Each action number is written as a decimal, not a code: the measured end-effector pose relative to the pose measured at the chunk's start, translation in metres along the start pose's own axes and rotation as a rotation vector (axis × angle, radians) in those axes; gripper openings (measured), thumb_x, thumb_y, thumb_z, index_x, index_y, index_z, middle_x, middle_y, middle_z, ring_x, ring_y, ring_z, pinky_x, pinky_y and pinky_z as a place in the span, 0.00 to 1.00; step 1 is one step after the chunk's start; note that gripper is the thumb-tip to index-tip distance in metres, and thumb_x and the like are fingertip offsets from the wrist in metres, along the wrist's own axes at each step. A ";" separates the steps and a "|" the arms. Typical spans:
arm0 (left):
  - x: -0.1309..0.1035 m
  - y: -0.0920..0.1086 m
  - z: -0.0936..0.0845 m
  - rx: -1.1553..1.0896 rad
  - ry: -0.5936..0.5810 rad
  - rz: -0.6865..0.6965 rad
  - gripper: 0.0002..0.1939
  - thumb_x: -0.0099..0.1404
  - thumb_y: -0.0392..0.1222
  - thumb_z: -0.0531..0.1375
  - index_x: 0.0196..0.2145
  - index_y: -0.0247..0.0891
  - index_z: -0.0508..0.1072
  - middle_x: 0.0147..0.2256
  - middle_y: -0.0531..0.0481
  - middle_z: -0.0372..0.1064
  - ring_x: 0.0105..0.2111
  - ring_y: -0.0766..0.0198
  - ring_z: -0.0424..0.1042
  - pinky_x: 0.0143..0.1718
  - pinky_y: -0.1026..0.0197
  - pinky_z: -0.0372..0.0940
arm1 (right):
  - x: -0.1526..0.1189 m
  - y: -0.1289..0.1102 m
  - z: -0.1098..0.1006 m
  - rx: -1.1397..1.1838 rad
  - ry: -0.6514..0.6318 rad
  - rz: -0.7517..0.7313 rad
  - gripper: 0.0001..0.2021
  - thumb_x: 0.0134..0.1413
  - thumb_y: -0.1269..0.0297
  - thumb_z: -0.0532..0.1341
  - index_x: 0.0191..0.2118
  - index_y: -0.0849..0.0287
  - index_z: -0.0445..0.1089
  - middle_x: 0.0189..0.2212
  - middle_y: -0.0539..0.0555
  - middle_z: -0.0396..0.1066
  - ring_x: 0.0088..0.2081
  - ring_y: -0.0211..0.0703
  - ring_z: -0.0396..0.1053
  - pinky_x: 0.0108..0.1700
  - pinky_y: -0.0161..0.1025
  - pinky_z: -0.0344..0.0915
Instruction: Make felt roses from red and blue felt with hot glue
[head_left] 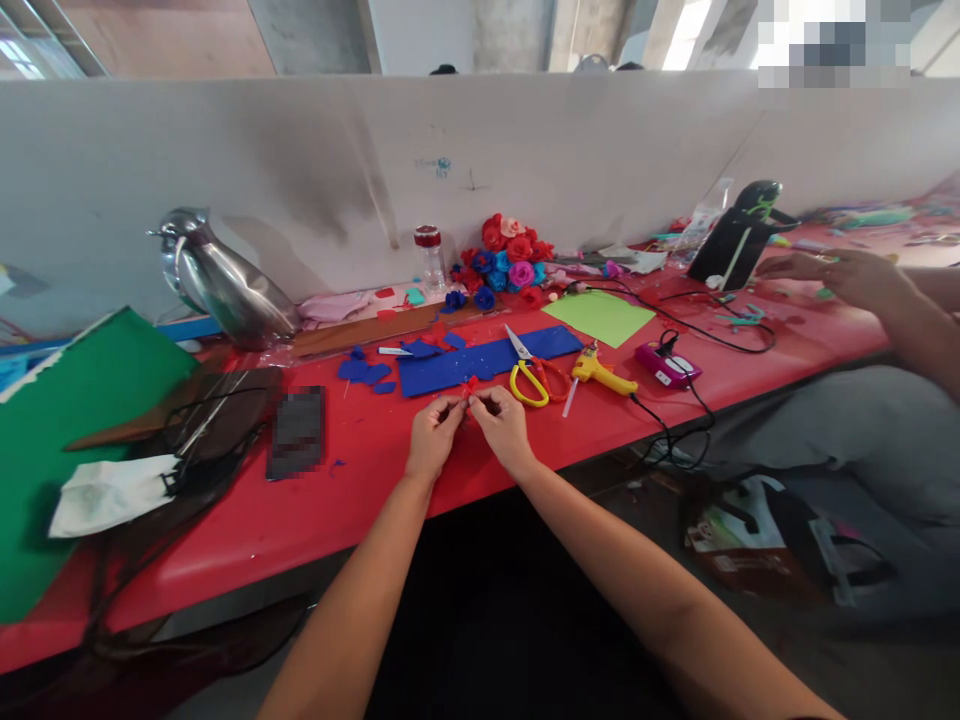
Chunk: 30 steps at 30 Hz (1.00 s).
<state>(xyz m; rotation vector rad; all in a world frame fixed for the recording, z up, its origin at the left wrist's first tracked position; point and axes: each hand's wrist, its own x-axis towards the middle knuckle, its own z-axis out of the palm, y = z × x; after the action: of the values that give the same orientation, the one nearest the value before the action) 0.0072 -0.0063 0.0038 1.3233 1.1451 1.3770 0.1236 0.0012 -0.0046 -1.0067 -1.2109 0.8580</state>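
Desk: red [375,440], spread across the view; I have both hands working above its near part.
Left forearm: [361,600] slants away from me and to the right, toward the middle of the desk.
Right forearm: [637,600] slants away and to the left, so the two converge.
Blue sheet: [487,362] lies flat just beyond the grip, its long axis running mostly left to right, right end slightly farther off.
Left hand: [435,437] back upward, turned inward; I cannot tell whether it rests on the desk.
Right hand: [502,430] mirrors it, knuckles bent, just beside the left.
Scissors: [525,352] blades point away and leftward, handles toward me.
Fingers: on both sides I have the tips pinched nearly together, grasping the red piece [469,384] between them.
Red piece: at the meeting of the fingertips, near the sheet's closer edge; its visible tips point away from me, but the fingertips cover the rest, so I cannot settle its long axis.
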 end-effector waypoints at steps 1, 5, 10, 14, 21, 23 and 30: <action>0.000 0.000 0.000 -0.008 0.001 -0.002 0.11 0.58 0.49 0.64 0.30 0.37 0.78 0.24 0.54 0.70 0.25 0.66 0.65 0.31 0.63 0.61 | 0.000 0.001 0.000 0.011 -0.008 0.007 0.06 0.50 0.62 0.61 0.27 0.56 0.70 0.26 0.50 0.68 0.30 0.41 0.66 0.35 0.39 0.63; 0.001 -0.002 0.000 -0.033 0.009 -0.003 0.10 0.58 0.47 0.63 0.31 0.37 0.78 0.25 0.54 0.70 0.25 0.66 0.65 0.31 0.63 0.61 | 0.000 0.004 0.001 0.060 -0.044 0.042 0.07 0.50 0.59 0.63 0.29 0.57 0.71 0.27 0.50 0.70 0.29 0.40 0.66 0.34 0.38 0.64; 0.001 -0.002 0.001 -0.028 0.046 0.014 0.08 0.56 0.44 0.64 0.31 0.38 0.77 0.29 0.51 0.74 0.31 0.63 0.70 0.37 0.61 0.63 | 0.002 0.006 0.000 0.104 -0.053 0.069 0.09 0.49 0.57 0.64 0.30 0.57 0.71 0.28 0.50 0.71 0.30 0.39 0.67 0.35 0.38 0.64; 0.002 0.000 0.000 -0.068 0.119 0.055 0.07 0.54 0.43 0.65 0.32 0.39 0.79 0.35 0.49 0.75 0.38 0.60 0.72 0.42 0.59 0.64 | 0.002 0.006 0.000 0.117 -0.071 0.094 0.10 0.49 0.55 0.64 0.30 0.58 0.72 0.25 0.48 0.69 0.25 0.37 0.62 0.30 0.36 0.60; 0.005 0.000 -0.005 -0.330 0.083 -0.056 0.08 0.46 0.42 0.71 0.24 0.39 0.77 0.29 0.53 0.72 0.35 0.64 0.69 0.42 0.61 0.63 | -0.001 -0.002 -0.001 0.120 -0.117 0.091 0.09 0.46 0.58 0.66 0.26 0.58 0.71 0.23 0.47 0.67 0.25 0.36 0.59 0.29 0.36 0.56; 0.006 0.000 -0.007 -0.374 0.052 -0.089 0.11 0.45 0.44 0.72 0.24 0.38 0.76 0.27 0.54 0.71 0.31 0.66 0.68 0.39 0.61 0.63 | -0.002 -0.005 -0.002 0.191 -0.141 0.103 0.09 0.46 0.58 0.66 0.27 0.57 0.70 0.22 0.46 0.66 0.24 0.35 0.59 0.28 0.36 0.56; 0.002 0.001 -0.008 -0.141 -0.042 0.059 0.09 0.56 0.46 0.66 0.27 0.38 0.75 0.24 0.55 0.68 0.27 0.67 0.65 0.34 0.63 0.63 | 0.003 -0.001 -0.003 0.459 -0.243 0.274 0.11 0.48 0.54 0.65 0.31 0.57 0.73 0.21 0.47 0.66 0.24 0.35 0.59 0.28 0.35 0.54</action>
<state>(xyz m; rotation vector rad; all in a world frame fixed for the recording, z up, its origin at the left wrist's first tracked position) -0.0004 -0.0050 0.0046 1.2870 0.9697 1.4389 0.1271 0.0035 -0.0027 -0.7122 -1.0178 1.4338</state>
